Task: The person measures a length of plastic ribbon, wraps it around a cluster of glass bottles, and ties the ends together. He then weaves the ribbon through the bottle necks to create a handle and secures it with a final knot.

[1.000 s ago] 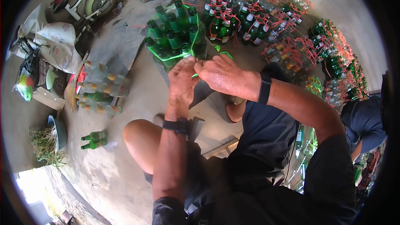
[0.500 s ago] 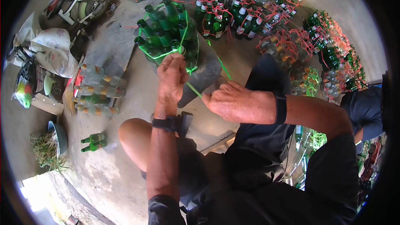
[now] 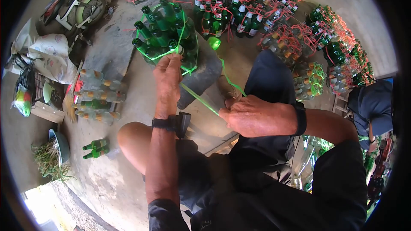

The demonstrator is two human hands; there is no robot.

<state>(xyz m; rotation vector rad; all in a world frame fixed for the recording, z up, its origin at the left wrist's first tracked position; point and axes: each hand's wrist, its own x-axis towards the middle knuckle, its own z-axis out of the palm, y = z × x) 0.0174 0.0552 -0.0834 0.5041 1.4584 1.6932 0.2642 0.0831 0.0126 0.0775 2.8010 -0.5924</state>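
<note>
A bundle of green glass bottles (image 3: 162,25) stands upright on a dark grey slab (image 3: 203,75), with green plastic strapping around the necks and sides. At the bundle's near edge, my left hand (image 3: 168,75) is closed in a pinch on the strapping close to a bottle neck. My right hand (image 3: 252,116), lower and to the right, is closed around the green strap (image 3: 199,98), which runs taut between my hands. A looser length goes from my right hand up to a bright green bit of strap (image 3: 214,42) beside the bundle. The fingertips of my right hand are partly hidden.
Several bottle bundles tied with red strapping (image 3: 218,15) fill the back and right. Clear bottles (image 3: 100,92) and two green bottles (image 3: 96,148) lie at left. A motorbike wheel (image 3: 91,9), a white sack (image 3: 53,53) and a blue basin (image 3: 63,145) stand farther left. Another person (image 3: 370,107) is at far right.
My right hand has moved right and slightly down, and the taut strap between my hands is longer. My left hand stays at the bundle. The loose strap behind now hangs in a curve.
</note>
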